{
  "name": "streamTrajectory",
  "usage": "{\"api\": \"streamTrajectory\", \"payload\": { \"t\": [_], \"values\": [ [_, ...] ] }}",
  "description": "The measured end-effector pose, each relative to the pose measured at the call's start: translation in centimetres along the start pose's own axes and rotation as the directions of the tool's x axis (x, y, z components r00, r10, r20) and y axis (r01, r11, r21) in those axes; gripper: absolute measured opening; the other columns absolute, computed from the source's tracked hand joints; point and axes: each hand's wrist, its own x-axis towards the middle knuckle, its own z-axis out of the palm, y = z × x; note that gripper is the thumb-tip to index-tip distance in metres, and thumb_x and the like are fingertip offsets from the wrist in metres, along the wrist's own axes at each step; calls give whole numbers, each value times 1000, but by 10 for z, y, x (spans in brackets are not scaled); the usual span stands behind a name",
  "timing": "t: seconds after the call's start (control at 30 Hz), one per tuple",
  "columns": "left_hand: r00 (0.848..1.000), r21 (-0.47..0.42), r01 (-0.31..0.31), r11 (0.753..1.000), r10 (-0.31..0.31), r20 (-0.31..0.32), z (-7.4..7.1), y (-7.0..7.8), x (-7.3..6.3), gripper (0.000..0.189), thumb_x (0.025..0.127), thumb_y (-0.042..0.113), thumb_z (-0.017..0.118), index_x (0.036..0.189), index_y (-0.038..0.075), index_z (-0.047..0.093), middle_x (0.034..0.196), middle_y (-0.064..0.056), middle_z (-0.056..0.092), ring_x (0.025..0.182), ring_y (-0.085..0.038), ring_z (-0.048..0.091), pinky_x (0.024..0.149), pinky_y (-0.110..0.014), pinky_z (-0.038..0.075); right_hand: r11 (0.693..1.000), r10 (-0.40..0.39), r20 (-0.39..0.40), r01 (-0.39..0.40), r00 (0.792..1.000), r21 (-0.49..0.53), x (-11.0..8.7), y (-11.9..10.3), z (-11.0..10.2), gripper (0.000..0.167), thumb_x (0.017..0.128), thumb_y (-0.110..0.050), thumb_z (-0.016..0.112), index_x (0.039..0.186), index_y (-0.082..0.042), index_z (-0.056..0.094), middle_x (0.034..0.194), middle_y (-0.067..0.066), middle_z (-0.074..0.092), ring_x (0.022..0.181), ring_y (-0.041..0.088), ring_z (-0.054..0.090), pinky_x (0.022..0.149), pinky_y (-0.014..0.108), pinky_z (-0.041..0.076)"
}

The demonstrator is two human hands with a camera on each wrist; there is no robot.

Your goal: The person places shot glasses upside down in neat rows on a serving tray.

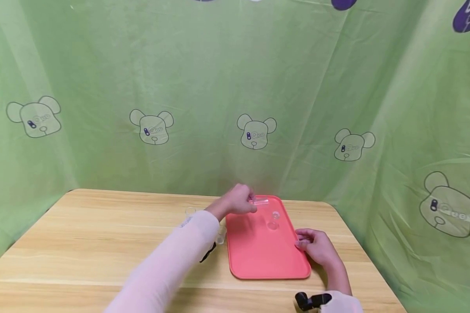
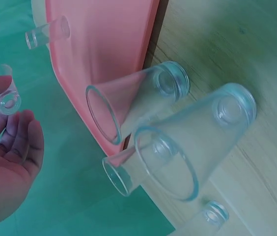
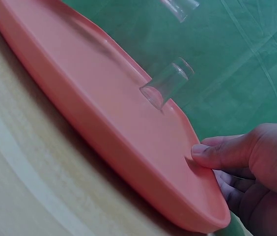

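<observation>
My left hand (image 1: 240, 200) reaches over the far end of the pink tray (image 1: 254, 256), pinching a small clear glass (image 1: 261, 201) that lies sideways in the air. In the left wrist view the thumb and fingers hold the glass (image 2: 9, 96) near its thick base. Another small clear glass (image 3: 167, 84) stands mouth-down on the tray. My right hand (image 1: 317, 247) grips the tray's right edge. In the right wrist view its thumb lies on top of the rim, and the other fingers are partly hidden below.
Left of the tray, several clear glasses of different sizes stand on the wooden table (image 1: 102, 243), among them a large glass (image 2: 202, 137) and a medium glass (image 2: 143, 98). My left forearm hides some of them in the head view. A green curtain (image 1: 203, 78) hangs behind the table.
</observation>
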Motion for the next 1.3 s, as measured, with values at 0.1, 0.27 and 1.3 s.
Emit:
{"api": "streamTrajectory", "payload": {
  "t": [0.1,0.27,1.3],
  "values": [
    [999,-2,39,999,-39,8,2,0,2,10,84,13,74,80,9,65,67,3,54,61,-9,49,56,-22,43,1000,1,3,-1,1000,-1,0,-1,0,39,93,4,68,130,11,61,109,19,69,94,25,66,75,25,55],
    [995,-29,98,995,-97,25,7,0,5,18,85,13,74,73,12,60,63,4,49,56,-8,44,53,-23,39,1000,-3,6,3,1000,-4,0,-1,0,39,92,4,68,130,12,61,110,20,69,94,25,66,75,25,55],
    [994,-118,100,988,-106,-40,31,-5,12,10,90,12,70,83,11,63,73,4,57,65,-7,48,62,-20,40,1000,0,14,0,1000,-1,1,1,-1,39,93,4,67,130,11,60,109,19,69,94,25,67,74,24,55]
  ]
}}
